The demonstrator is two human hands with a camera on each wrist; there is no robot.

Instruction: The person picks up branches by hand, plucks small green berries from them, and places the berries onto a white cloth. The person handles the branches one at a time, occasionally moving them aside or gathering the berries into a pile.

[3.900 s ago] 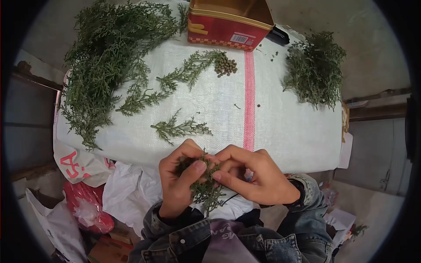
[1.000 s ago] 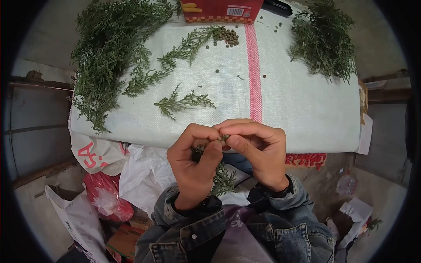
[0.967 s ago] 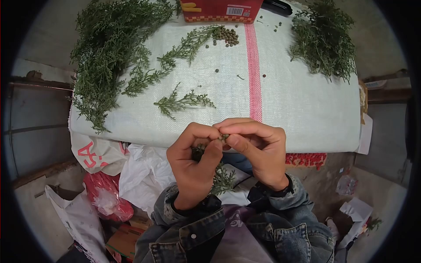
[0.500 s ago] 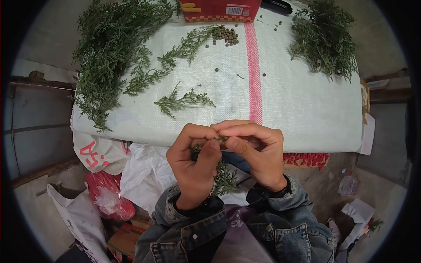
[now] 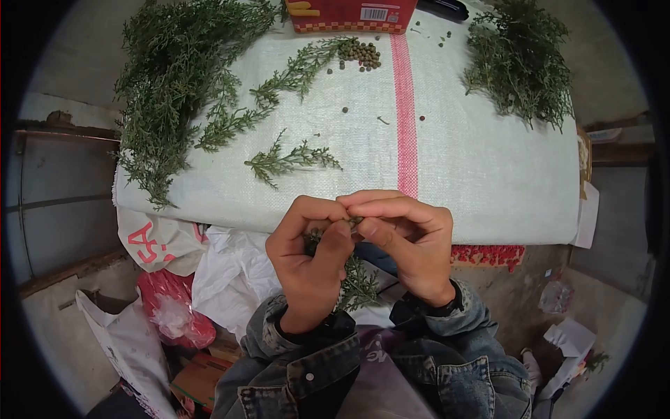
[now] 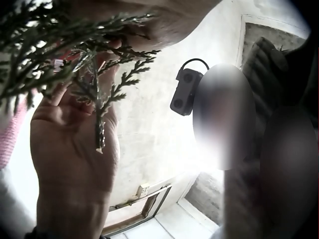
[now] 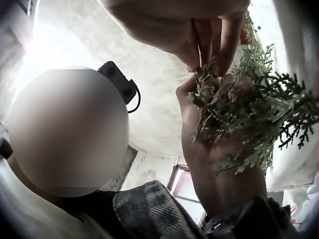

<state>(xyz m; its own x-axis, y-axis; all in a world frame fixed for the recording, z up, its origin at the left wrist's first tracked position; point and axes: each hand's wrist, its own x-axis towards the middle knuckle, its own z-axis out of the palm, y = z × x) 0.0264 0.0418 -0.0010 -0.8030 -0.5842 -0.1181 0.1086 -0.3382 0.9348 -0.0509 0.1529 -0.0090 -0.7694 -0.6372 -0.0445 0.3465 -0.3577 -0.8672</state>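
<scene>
Fingertips meet on the sprig as new loose beads dot the bench

Compared with about four seconds ago, a few loose round beads (image 5: 345, 109) now lie on the near side of the bead pile (image 5: 364, 56), one of them well apart from it. That suggests the sprig is being stripped bead by bead, with this step unfinished. Over the last second almost nothing shifts.

The sprig (image 5: 361, 285) is between the two hands, its leafy end hanging below them. The left hand (image 5: 310, 265) has a curled grip around it; the right hand (image 5: 412, 244) has a narrow grip, thumb and finger pinching a small green bit. Whether that bit is a bead, I cannot tell.

White woven sheeting with a pink stripe (image 5: 403, 105) covers the bench (image 5: 481, 181). A large heap of greenery (image 5: 164, 91) spreads on the left, a smaller bunch (image 5: 516, 66) lies on the right, and a short cutting (image 5: 293, 162) rests between heap and stripe. A red tin (image 5: 342, 17) stands at the far edge, partly out of view.

Below the bench on the left are a white bag (image 5: 234, 279), a red bag (image 5: 181, 314) and a cardboard box (image 5: 199, 380).
</scene>
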